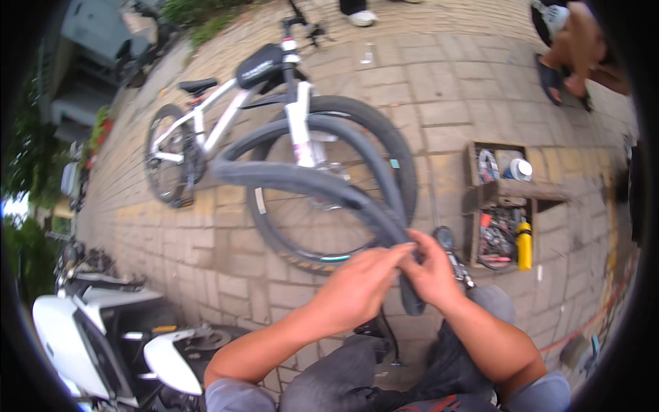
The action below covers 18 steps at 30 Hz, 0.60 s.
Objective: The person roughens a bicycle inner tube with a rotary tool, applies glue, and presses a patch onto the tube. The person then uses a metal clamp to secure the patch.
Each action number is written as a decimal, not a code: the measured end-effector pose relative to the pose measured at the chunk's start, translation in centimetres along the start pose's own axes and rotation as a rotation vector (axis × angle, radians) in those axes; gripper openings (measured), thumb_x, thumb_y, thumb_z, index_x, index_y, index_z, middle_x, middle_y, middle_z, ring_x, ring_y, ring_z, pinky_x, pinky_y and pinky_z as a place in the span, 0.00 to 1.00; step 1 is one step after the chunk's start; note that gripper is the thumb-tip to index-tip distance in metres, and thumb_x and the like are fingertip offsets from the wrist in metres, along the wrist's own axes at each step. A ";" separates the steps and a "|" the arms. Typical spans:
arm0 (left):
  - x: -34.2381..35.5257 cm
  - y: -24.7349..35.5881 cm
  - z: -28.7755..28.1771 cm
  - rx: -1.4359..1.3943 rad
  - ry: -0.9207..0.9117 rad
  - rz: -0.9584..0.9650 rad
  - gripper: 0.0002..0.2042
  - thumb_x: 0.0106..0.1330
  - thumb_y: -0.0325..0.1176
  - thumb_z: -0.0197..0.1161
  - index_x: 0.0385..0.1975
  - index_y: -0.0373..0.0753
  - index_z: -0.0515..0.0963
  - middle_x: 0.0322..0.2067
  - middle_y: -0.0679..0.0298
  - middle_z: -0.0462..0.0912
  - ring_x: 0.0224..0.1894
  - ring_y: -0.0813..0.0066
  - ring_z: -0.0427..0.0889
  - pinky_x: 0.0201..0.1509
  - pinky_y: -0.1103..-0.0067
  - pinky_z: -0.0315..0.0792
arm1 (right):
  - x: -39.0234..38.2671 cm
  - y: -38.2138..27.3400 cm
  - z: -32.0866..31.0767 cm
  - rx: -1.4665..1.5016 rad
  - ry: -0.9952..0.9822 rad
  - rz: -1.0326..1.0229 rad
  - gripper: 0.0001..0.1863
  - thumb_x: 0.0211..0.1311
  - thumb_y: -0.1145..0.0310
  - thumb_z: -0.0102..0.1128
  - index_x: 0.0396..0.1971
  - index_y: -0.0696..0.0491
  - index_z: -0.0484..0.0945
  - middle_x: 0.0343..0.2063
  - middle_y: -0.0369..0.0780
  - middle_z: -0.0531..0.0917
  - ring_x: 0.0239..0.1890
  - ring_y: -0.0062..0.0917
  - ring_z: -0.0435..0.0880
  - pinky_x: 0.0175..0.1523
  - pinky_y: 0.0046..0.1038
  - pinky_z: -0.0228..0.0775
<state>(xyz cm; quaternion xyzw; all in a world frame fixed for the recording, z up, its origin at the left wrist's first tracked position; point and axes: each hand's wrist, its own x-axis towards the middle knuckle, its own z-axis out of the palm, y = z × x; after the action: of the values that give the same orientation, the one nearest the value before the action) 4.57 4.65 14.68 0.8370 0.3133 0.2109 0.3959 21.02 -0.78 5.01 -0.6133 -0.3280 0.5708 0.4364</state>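
Observation:
A grey-black bicycle inner tube (295,177), puffed out and bent into a long loop, stretches from my hands out over the front wheel (406,147) of a white bicycle (223,127). My left hand (357,283) pinches the tube with its fingertips. Close beside it, my right hand (437,271) is closed round the same stretch, thumb toward the left fingers. Below the hands a short piece of the tube hangs down over my knees. What lies between the fingertips is too small to make out.
A wooden toolbox (473,240) with tools stands at right, with a yellow bottle (524,247) and a white container (520,169). A round gauge (445,237) lies beside it. A white scooter (82,343) is at lower left. Another person's sandalled foot (549,82) shows at upper right.

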 end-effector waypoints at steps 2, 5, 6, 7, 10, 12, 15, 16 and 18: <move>1.7 0.4 1.0 -0.144 0.045 -0.020 0.10 0.69 0.28 0.60 0.47 0.36 0.78 0.24 0.58 0.83 0.22 0.63 0.83 0.27 0.75 0.76 | 0.4 0.6 -1.2 0.157 0.012 -0.115 0.30 0.64 0.69 0.63 0.61 0.66 0.65 0.51 0.47 0.79 0.53 0.29 0.78 0.59 0.29 0.69; 0.5 -0.3 3.1 -0.265 0.089 -0.270 0.13 0.70 0.36 0.59 0.25 0.35 0.77 0.19 0.60 0.77 0.21 0.60 0.77 0.26 0.68 0.69 | 1.1 0.0 -2.3 0.159 0.074 -0.116 0.31 0.67 0.68 0.62 0.63 0.67 0.61 0.52 0.46 0.78 0.53 0.26 0.77 0.58 0.27 0.68; -0.6 -1.3 4.7 -0.088 0.138 -0.181 0.13 0.69 0.36 0.59 0.24 0.36 0.76 0.21 0.60 0.76 0.25 0.59 0.76 0.30 0.67 0.69 | 1.4 0.8 -3.0 0.140 0.087 -0.125 0.30 0.68 0.67 0.61 0.63 0.67 0.62 0.53 0.46 0.78 0.53 0.26 0.77 0.58 0.27 0.68; -1.8 -2.1 6.5 0.091 0.184 -0.100 0.13 0.69 0.36 0.58 0.23 0.36 0.75 0.23 0.60 0.75 0.30 0.59 0.76 0.35 0.66 0.69 | 1.7 1.2 -3.7 0.122 0.100 -0.129 0.30 0.69 0.66 0.60 0.63 0.67 0.62 0.53 0.46 0.78 0.53 0.25 0.77 0.58 0.27 0.68; -3.5 -2.7 10.0 0.281 -0.232 -0.329 0.07 0.62 0.31 0.58 0.35 0.35 0.77 0.34 0.55 0.78 0.42 0.54 0.77 0.46 0.64 0.71 | 2.0 1.0 -4.0 -0.286 0.244 -0.366 0.26 0.70 0.67 0.56 0.63 0.66 0.64 0.53 0.49 0.77 0.53 0.31 0.77 0.60 0.31 0.67; -2.3 -3.4 10.5 0.299 -0.327 -0.414 0.11 0.59 0.31 0.59 0.40 0.33 0.76 0.40 0.51 0.79 0.46 0.51 0.77 0.46 0.63 0.73 | -0.1 -0.9 -0.3 -0.635 0.279 -0.644 0.27 0.68 0.70 0.56 0.63 0.65 0.64 0.53 0.54 0.76 0.53 0.43 0.78 0.59 0.36 0.68; -1.7 -3.8 9.4 0.097 -0.237 -0.299 0.10 0.62 0.32 0.59 0.39 0.33 0.75 0.37 0.47 0.81 0.40 0.47 0.79 0.37 0.63 0.73 | 1.1 -0.9 2.7 -0.734 0.168 -0.726 0.27 0.66 0.70 0.57 0.63 0.62 0.65 0.53 0.56 0.76 0.51 0.54 0.77 0.56 0.42 0.71; -1.7 -3.4 8.2 0.025 -0.232 -0.222 0.09 0.65 0.33 0.58 0.38 0.34 0.75 0.33 0.47 0.81 0.36 0.46 0.80 0.33 0.63 0.72 | 3.2 0.9 1.5 -0.796 0.227 -0.653 0.27 0.67 0.69 0.56 0.63 0.61 0.65 0.52 0.56 0.77 0.51 0.54 0.77 0.56 0.42 0.71; -2.1 -1.6 5.5 -0.086 0.012 -0.056 0.09 0.69 0.35 0.58 0.32 0.35 0.75 0.20 0.52 0.78 0.25 0.47 0.78 0.27 0.63 0.69 | 5.9 3.3 -1.4 -0.774 0.304 -0.520 0.26 0.70 0.66 0.54 0.63 0.60 0.65 0.50 0.58 0.78 0.52 0.53 0.78 0.57 0.41 0.70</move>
<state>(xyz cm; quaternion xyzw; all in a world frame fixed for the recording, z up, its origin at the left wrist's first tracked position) 5.77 1.06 9.93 0.8088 0.3296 0.2182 0.4354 22.87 2.99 -0.48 -0.7047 -0.5908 0.1829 0.3477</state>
